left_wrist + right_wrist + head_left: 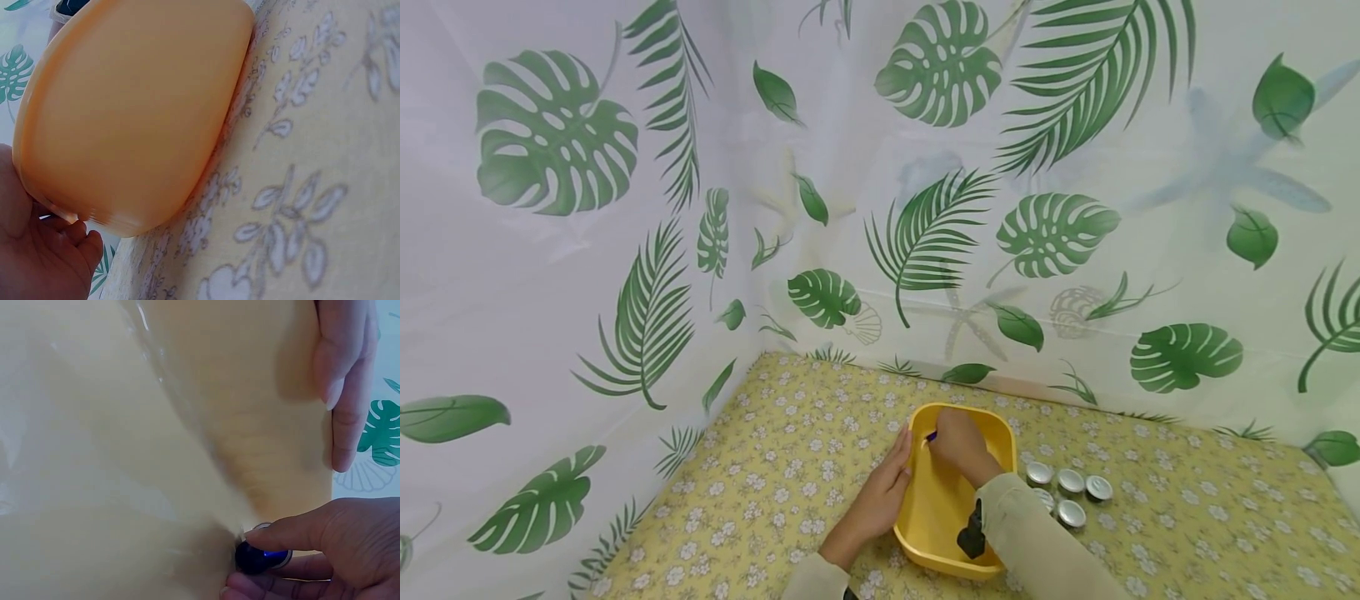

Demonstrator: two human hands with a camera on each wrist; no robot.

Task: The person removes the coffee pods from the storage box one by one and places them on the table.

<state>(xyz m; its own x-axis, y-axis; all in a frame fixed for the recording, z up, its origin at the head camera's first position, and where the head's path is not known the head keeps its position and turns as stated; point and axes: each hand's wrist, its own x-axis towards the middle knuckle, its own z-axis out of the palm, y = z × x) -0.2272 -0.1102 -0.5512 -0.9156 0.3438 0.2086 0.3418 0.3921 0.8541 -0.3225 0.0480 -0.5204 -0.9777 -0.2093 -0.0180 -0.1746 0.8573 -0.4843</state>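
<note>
A yellow plastic basin rests on the flowered cloth. My left hand holds its left wall, with fingers along the rim; the left wrist view shows that hand at the basin's outer side. Inside the basin, near its far left corner, my right hand pinches a small dark blue shiny thing with a silvery rim. Thumb and fingers cover much of it, so its exact kind cannot be told. It is close to the basin's inner surface in the right wrist view.
Several small jars with silver lids stand on the cloth just right of the basin. The yellow flowered cloth spreads around. Behind and to the left rise white sheets printed with green leaves.
</note>
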